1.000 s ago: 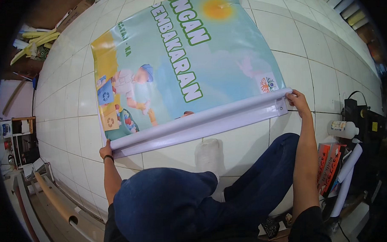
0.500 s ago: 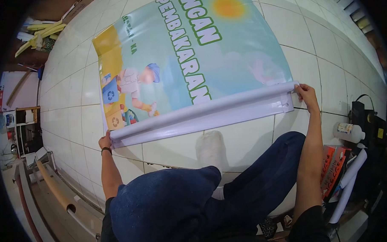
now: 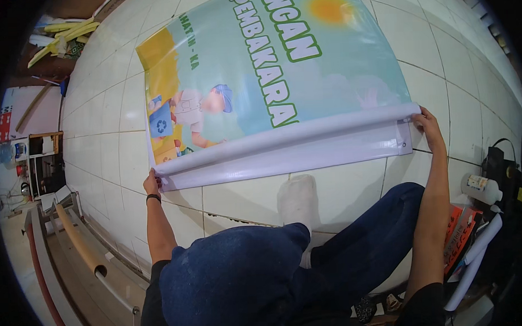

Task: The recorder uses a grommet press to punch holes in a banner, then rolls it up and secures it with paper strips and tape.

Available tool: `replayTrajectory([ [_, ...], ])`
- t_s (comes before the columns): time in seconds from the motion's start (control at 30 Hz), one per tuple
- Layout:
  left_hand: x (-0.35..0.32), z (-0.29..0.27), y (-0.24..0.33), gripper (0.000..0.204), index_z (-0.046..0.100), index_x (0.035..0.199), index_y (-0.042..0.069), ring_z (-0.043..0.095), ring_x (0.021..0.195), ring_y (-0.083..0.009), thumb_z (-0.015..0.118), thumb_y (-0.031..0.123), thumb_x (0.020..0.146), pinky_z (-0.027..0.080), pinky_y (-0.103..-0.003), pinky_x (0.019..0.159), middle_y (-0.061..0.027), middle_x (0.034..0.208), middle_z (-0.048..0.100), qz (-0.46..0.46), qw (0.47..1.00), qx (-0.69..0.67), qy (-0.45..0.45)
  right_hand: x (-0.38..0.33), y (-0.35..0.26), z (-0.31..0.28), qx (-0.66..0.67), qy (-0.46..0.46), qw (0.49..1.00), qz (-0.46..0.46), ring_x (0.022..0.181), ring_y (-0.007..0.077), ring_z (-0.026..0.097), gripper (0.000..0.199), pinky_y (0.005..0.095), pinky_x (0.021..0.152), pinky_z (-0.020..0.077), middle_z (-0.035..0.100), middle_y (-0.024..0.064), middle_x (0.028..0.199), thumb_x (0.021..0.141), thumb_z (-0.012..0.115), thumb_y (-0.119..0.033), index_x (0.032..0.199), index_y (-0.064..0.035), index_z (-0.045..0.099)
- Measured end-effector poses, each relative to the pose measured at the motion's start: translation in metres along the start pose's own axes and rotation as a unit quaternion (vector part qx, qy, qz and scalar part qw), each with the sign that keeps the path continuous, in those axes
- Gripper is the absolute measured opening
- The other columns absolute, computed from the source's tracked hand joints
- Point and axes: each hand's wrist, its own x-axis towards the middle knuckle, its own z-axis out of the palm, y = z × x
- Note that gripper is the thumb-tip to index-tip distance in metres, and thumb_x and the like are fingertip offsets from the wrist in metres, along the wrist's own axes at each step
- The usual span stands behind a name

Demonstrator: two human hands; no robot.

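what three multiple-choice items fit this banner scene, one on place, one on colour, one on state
1. Where does the large printed vinyl banner lie?
A. on the white tiled floor
B. on a wooden table
C. hung on a wall

2. What colour is the turned-over underside of the banner's near edge?
A. black
B. white
C. red

3. How do the hands stand on the banner?
A. both rest off it on the knees
B. only one hand touches it
C. left hand and right hand each grip one end of the rolled near edge

Answers:
1 A, the banner is spread flat over the tiles.
2 B, the curled strip shows plain white beside the printed face.
3 C, each hand pinches a corner at opposite ends of the roll.
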Motion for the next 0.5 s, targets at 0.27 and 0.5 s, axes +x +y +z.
replayTrajectory([
  [0.27, 0.04, -0.005, -0.011, 0.04, 0.063, 0.088, 0.007, 0.051, 0.059, -0.0127, 0.063, 0.047, 0.09, 0.038, -0.026, 0.05, -0.0028, 0.076, 0.06, -0.007, 0.998, -0.028, -0.056, 0.022, 0.014, 0.002, -0.073, 0.088, 0.986, -0.119, 0.089, 0.0162, 0.065, 0.036, 0.0275, 0.082, 0.0504, 0.07, 0.0087, 0.098, 0.085, 0.074, -0.021, 0.113, 0.0012, 0.067],
  [0.5, 0.071, -0.033, -0.022, 0.06, 0.066, 0.121, 0.002, 0.064, 0.079, -0.0216, 0.062, 0.053, 0.09, 0.053, -0.034, 0.06, -0.01, 0.101, 0.069, 0.108, 0.979, 0.101, -0.137, 0.02, 0.018, -0.011, -0.088, 0.087, 0.99, -0.075, 0.079, 0.0154, 0.066, 0.032, 0.0308, 0.074, 0.0537, 0.072, 0.0085, 0.085, 0.084, 0.075, -0.031, 0.092, 0.0005, 0.073],
])
